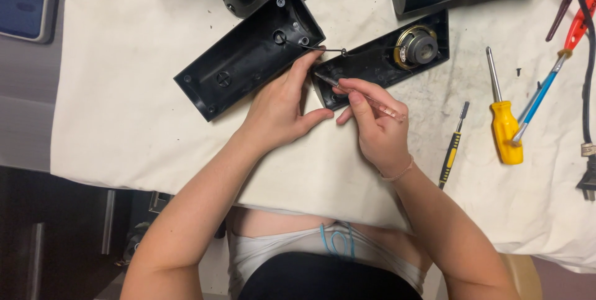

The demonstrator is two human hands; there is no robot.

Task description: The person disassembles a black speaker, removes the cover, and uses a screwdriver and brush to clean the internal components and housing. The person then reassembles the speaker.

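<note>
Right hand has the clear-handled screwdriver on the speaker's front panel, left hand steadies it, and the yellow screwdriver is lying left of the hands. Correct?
Not quite. The head view shows the yellow screwdriver lying to the right of the hands, not left. The rest holds: the right hand works the clear-handled screwdriver on the front panel, and the left hand steadies it.

Speaker housing (248,58): matt black plastic. Table cover (124,89): off-white cloth, smudged. Yellow screwdriver (504,120): glossy plastic handle, metal shaft.
</note>
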